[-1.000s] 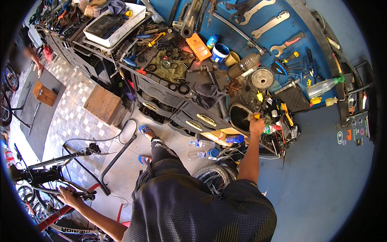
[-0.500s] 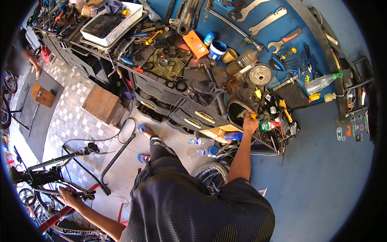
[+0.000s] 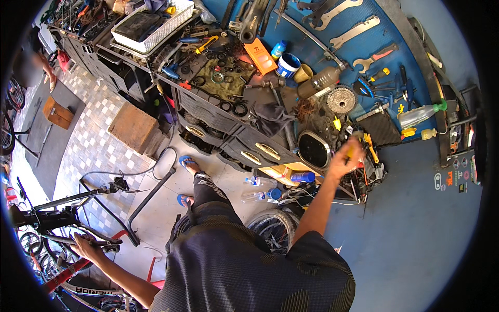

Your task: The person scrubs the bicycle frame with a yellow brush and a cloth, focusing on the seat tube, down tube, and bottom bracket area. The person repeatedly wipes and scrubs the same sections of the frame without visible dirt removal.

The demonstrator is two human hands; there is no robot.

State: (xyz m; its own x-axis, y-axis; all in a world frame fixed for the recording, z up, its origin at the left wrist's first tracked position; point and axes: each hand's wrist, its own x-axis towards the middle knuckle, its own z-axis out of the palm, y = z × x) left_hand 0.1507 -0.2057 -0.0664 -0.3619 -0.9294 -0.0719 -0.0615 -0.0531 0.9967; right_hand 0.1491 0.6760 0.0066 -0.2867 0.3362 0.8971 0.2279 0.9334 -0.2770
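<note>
At the lower left, my left hand (image 3: 86, 247) is closed around a dark tube of a bicycle (image 3: 54, 221), beside its red and white frame parts. My right hand (image 3: 343, 162) is over the right end of the workbench, blurred, fingers closed on a small yellow piece (image 3: 352, 153) whose kind I cannot make out. Just left of it is a rounded metal-rimmed container (image 3: 314, 149) with a dark inside. Past my right fingers, a yellow-handled tool (image 3: 371, 148) leans among small clutter. A toothed cassette (image 3: 341, 99) stands further back on the bench.
The workbench (image 3: 208, 112) holds a hammer (image 3: 275, 88), a black cloth (image 3: 268, 118), an orange box (image 3: 260, 56) and a white basket (image 3: 152, 34). Spanners (image 3: 356, 32) hang on the blue board. A wooden box (image 3: 132, 129), plastic bottles (image 3: 253, 196) and a wheel (image 3: 271, 229) are on the floor.
My right hand has moved right, away from the metal-rimmed container, with the yellow piece still in it; it now covers the green bottle's place. My left hand stays on the bicycle.
</note>
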